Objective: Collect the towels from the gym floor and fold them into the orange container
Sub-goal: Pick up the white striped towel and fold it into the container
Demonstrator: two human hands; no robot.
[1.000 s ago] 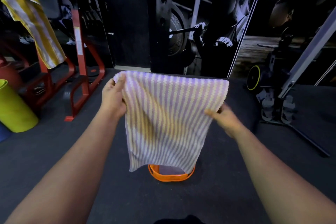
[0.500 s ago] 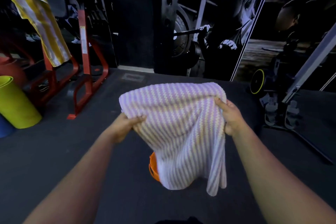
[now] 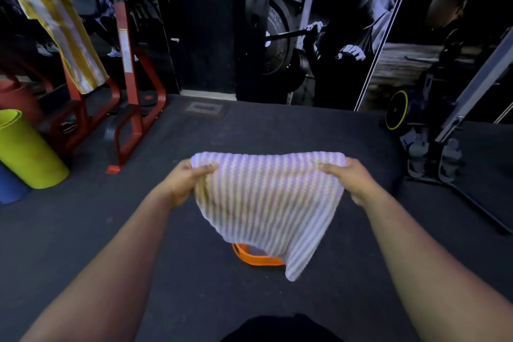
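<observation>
A white towel with pale yellow stripes (image 3: 270,203) hangs folded in front of me, held up by its top edge. My left hand (image 3: 186,182) grips the top left corner and my right hand (image 3: 352,179) grips the top right corner. The towel's lower end droops to the right, down over the orange container (image 3: 251,257) on the dark floor. Only the container's front rim shows; the rest is hidden behind the towel. A second towel, yellow and white striped (image 3: 59,23), hangs over the red rack at the upper left.
A red steel rack (image 3: 129,86) stands at the left. A green rolled mat (image 3: 26,150) and a blue roll (image 3: 11,191) lie further left. A machine with a yellow-rimmed wheel (image 3: 397,114) stands at the right on a metal base. Dark rubber floor (image 3: 111,225) lies all around.
The towel has been folded shorter and lowered. Both hands have come level on its top corners, and its lower end now hangs over the orange container.
</observation>
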